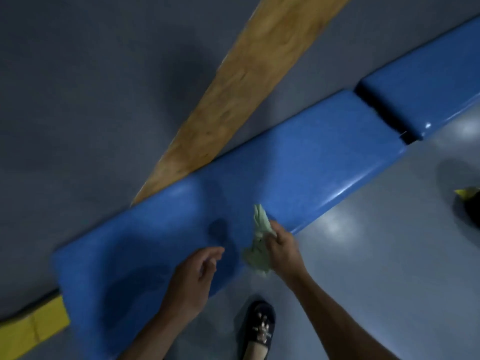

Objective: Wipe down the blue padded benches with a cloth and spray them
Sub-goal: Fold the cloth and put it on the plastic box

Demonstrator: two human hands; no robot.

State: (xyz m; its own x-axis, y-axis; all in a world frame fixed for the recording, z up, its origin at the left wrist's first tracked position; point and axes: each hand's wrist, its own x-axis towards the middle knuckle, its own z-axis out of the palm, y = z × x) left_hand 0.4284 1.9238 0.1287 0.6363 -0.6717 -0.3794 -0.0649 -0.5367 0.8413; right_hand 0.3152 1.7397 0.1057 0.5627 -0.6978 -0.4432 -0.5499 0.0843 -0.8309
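Note:
A long blue padded bench [298,165] runs diagonally from lower left to upper right. A second blue bench [426,100] follows it at the upper right, with a dark gap between them. My right hand [281,249] grips a crumpled pale green cloth [259,242] at the near edge of the first bench. My left hand [193,279] hovers over the bench just left of the cloth, fingers loosely curled and holding nothing. No spray bottle is in view.
A wooden panel [239,94] slants up behind the bench against a grey wall [91,100]. A yellow block [31,331] adjoins the bench's left end. My dark shoe [259,331] stands on the glossy grey floor [389,242]. A dark and yellow object [468,203] lies at the right edge.

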